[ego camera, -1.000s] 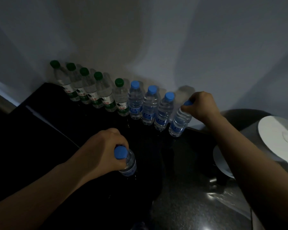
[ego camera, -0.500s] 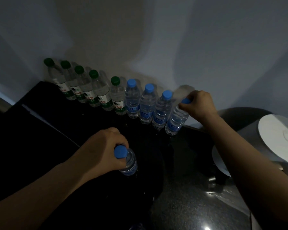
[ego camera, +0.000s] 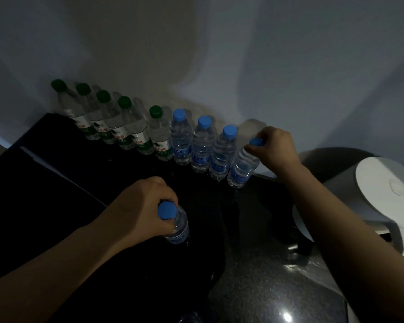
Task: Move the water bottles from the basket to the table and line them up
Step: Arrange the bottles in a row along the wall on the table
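With nothing moved in 1 s, the right hand stayed pinched on the 9th bottle at the back edge of the tabletop, and the left hand stayed clamped on the unplaced 10th bottle.

Both bare forearms reach in from the near edge. The left hand sits near centre, knuckles up, fingers curled round the neck of a blue-capped bottle. The right hand lies farther off to the right, fingertips seemingly pinching a second cap; the light is dim.
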### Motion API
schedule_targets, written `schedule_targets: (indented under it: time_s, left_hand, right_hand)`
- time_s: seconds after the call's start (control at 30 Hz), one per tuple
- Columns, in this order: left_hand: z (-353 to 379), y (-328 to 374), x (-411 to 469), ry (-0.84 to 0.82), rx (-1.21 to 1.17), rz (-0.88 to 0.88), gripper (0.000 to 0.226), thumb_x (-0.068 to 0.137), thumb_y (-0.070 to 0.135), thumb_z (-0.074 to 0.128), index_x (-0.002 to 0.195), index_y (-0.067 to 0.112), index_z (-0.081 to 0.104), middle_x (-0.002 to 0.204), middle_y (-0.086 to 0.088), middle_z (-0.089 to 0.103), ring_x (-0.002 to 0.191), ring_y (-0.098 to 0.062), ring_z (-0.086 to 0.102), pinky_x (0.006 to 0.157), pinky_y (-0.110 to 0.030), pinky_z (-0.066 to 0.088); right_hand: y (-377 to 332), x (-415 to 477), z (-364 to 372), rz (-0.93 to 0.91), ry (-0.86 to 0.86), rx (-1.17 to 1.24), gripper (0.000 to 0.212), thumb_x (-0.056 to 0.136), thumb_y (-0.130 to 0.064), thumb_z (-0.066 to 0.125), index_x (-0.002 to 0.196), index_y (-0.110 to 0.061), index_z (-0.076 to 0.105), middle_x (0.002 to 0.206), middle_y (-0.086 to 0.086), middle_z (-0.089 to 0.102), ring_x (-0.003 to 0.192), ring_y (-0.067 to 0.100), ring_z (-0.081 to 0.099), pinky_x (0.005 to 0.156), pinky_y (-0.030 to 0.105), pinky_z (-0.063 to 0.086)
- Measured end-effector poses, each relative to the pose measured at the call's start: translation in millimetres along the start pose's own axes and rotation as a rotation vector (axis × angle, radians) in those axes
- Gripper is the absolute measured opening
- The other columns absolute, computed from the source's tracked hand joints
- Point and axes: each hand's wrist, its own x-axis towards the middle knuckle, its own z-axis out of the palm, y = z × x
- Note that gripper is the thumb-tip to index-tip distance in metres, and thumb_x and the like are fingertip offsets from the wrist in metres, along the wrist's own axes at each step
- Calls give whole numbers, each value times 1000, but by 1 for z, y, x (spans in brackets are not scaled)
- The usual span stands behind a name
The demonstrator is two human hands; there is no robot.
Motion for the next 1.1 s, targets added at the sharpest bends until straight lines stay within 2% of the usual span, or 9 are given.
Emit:
schedule_targets:
  time_s: [0.1,0.23,0.43,0.57,0.67,0.77,0.87,0.97,1.1]
  left_hand:
    - [2,1,3,-7,4,12,24,60,17,80,81,24,70,85,11,57,71,-6,59,65,-20,46]
    - [6,5,9,-22,21,25,23,59,20,79,78,28,69,83,12,56,71,-4,59,65,-18,45]
    - [13,15,22,-64,45,42,24,59,22,78,80,29,69,85,12,55,75,-5,59,69,-22,49]
    - [17,30,36,-126,121,97,24,61,23,78,83,28,70,89,13,53,78,-5,56,72,-23,49]
    - [19,46,49,-161,175,151,23,64,23,77,86,26,70,91,12,53,81,-5,55,76,-25,49]
    - [22,67,63,-169,205,226,21,64,24,76,84,26,69,88,13,53,80,-5,55,73,-26,49]
    - [27,88,80,-185,256,298,21,63,25,76,83,25,69,87,9,56,79,-8,56,71,-31,52]
    - [37,108,100,-190,274,341,21,63,21,76,83,21,70,83,6,60,76,-11,59,67,-32,54]
    - [48,130,129,-206,334,396,21,62,19,74,83,18,69,84,3,62,79,-15,60,72,-39,55]
  right_hand:
    - [4,-5,-2,14,-17,35,37,76,-27,78,103,-6,62,100,11,65,88,23,62,79,38,56]
    - [8,-14,-2,14,31,90,33,75,-26,79,99,-10,62,95,7,64,83,19,61,73,33,55]
    - [19,-36,-4,82,10,95,45,80,-29,74,117,-9,58,102,6,64,84,15,60,72,28,51]
    - [34,-67,-13,169,-77,91,35,82,-29,72,108,-9,61,92,5,66,74,12,60,64,23,50]
    - [50,-99,-13,172,-133,46,25,83,-23,72,103,-11,65,93,4,68,70,7,54,56,13,40]
    - [64,-127,-11,235,-171,46,30,83,-25,71,109,-14,64,93,-1,64,78,8,55,59,10,37]
    - [72,-146,-9,297,-155,76,28,81,-24,72,106,-12,67,94,3,69,87,16,64,70,20,45]
    - [77,-164,-7,334,-113,103,24,79,-23,72,100,-13,68,81,-3,65,81,13,64,68,18,41]
    - [85,-179,-3,375,-101,148,25,78,-23,72,101,-13,69,81,-6,63,75,7,58,68,17,42]
